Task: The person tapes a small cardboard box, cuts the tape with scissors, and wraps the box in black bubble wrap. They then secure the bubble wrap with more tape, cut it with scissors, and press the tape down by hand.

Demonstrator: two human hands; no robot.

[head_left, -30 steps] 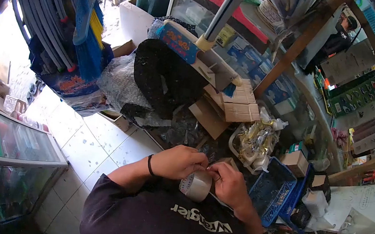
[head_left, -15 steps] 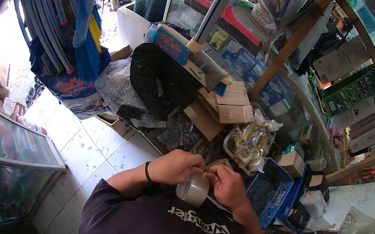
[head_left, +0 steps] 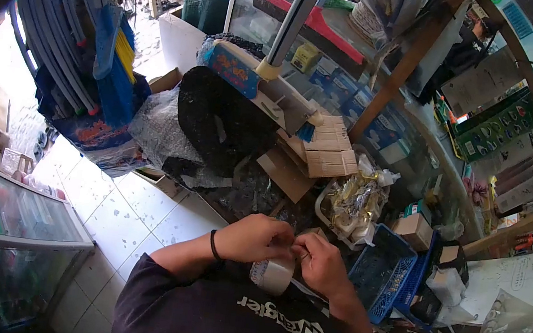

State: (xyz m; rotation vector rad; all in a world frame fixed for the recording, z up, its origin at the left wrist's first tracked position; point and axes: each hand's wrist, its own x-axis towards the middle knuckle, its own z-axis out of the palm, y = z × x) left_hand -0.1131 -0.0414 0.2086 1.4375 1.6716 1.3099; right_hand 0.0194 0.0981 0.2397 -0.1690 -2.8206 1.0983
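A roll of clear packing tape hangs just below my two hands, close against the dark shirt. My left hand, with a black band at its wrist, has its fingers curled at the roll's upper edge. Beside it on the right, my right hand is pinched at the tape's edge, its fingertips nearly meeting those of my left hand. What lies between the fingertips is too small to make out.
Blue baskets and a tray of gold and clear packets stand at the right. Ahead lie folded cardboard and black plastic. A glass cabinet is at the left, above a tiled floor.
The fingertips of my hands have shifted slightly apart, and my left hand has turned a little. The surroundings sit slightly further left in view.
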